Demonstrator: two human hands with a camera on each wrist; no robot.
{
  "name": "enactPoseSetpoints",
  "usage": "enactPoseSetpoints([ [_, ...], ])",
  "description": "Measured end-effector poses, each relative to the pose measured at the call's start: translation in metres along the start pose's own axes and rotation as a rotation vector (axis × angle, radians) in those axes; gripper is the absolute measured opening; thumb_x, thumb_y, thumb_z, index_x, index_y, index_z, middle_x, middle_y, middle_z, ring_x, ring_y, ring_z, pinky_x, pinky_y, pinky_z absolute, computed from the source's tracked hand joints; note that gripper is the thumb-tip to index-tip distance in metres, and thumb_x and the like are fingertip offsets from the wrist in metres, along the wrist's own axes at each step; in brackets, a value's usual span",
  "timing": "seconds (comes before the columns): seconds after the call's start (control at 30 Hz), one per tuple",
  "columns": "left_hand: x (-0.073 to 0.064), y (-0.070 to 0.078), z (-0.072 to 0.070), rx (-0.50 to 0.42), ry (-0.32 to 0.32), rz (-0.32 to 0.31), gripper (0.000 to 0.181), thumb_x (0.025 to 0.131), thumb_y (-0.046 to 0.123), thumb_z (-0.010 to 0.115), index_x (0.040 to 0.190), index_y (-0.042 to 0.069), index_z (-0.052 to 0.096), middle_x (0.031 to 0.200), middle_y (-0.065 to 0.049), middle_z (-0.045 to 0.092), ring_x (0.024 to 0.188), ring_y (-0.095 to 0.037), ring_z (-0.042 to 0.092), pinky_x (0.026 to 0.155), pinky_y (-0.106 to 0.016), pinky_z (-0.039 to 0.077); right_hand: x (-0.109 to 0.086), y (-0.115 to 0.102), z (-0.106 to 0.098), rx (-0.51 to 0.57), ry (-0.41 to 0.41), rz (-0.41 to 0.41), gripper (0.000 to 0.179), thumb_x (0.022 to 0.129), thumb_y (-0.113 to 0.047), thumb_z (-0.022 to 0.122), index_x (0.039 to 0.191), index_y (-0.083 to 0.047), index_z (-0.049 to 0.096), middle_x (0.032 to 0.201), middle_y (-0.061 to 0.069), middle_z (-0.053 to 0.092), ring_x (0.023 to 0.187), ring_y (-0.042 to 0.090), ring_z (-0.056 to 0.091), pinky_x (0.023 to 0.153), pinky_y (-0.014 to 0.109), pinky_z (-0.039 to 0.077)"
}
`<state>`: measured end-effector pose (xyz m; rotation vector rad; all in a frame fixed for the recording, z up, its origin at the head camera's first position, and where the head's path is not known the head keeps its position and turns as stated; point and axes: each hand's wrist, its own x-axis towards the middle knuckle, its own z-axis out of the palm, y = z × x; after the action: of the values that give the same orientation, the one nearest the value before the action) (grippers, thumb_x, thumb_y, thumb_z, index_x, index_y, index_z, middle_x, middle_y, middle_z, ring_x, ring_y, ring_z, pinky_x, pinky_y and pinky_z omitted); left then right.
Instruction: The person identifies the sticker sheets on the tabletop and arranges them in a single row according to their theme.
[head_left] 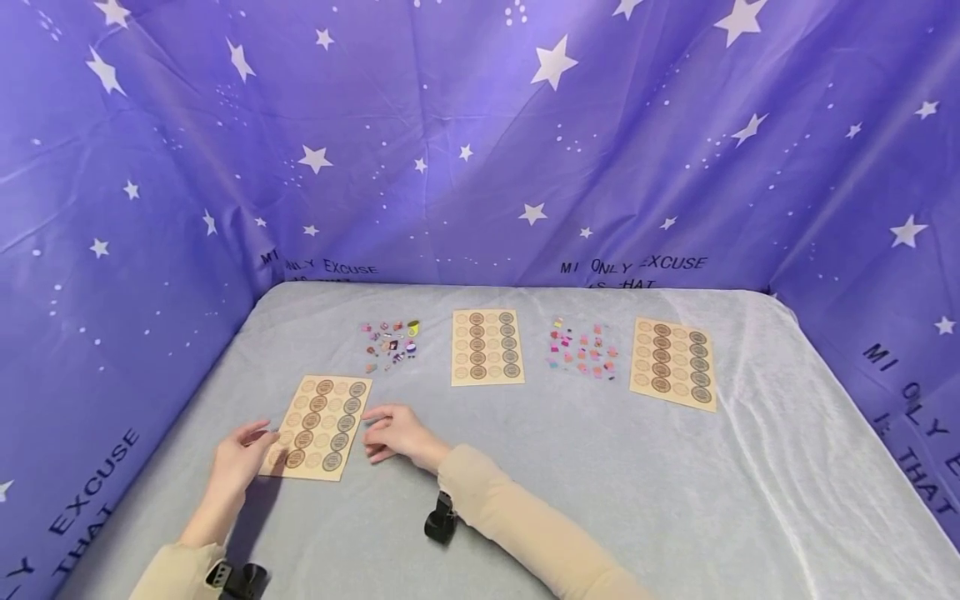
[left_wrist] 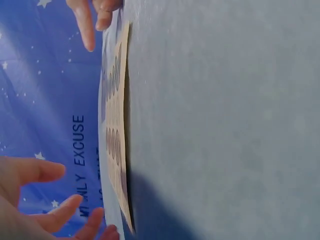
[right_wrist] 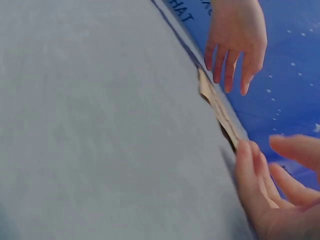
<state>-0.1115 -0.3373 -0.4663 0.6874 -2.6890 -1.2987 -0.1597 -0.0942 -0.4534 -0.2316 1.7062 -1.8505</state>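
Note:
A tan sheet of round stickers (head_left: 315, 427), with rows of brown, grey and pale circles, lies on the grey cloth between both hands. At its left edge is the left hand (head_left: 242, 454), fingers loosely bent and nothing in them. The right hand (head_left: 397, 433) hovers at the sheet's right edge, its fingers relaxed and apart. In the left wrist view the sheet (left_wrist: 119, 120) appears almost edge-on, slightly bowed, with the left hand's fingers spread beside it. The right wrist view has the right hand (right_wrist: 280, 195) close by the sheet's near end.
Two similar sticker sheets lie farther back, one mid-table (head_left: 488, 347) and one to the right (head_left: 673, 363). A clear sheet of small colourful stickers (head_left: 392, 346) and another of mostly pink ones (head_left: 582, 348) lie between them. Purple starry curtains (head_left: 480, 150) surround the table.

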Motion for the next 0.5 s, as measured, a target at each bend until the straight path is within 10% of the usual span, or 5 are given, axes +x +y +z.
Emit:
enactPoseSetpoints([
  [0.27, 0.018, -0.002, 0.031, -0.089, 0.115, 0.070, 0.042, 0.085, 0.031, 0.055, 0.119, 0.006, 0.054, 0.102, 0.000, 0.059, 0.077, 0.006, 0.047, 0.063, -0.010, 0.040, -0.012, -0.008, -0.024, -0.009, -0.063, 0.009, 0.035, 0.077, 0.008, 0.056, 0.112, 0.006, 0.055, 0.090, 0.025, 0.062, 0.060, 0.015, 0.057, 0.062, 0.037, 0.054],
  [0.5, 0.011, 0.031, 0.047, -0.197, 0.036, 0.138, 0.037, 0.083, 0.023, 0.057, 0.116, 0.004, 0.056, 0.091, 0.007, 0.061, 0.073, 0.004, 0.050, 0.062, -0.012, 0.042, -0.019, -0.015, -0.049, -0.050, -0.049, -0.012, 0.037, 0.079, 0.005, 0.057, 0.115, 0.007, 0.053, 0.095, 0.028, 0.060, 0.063, 0.021, 0.060, 0.065, 0.038, 0.054],
])
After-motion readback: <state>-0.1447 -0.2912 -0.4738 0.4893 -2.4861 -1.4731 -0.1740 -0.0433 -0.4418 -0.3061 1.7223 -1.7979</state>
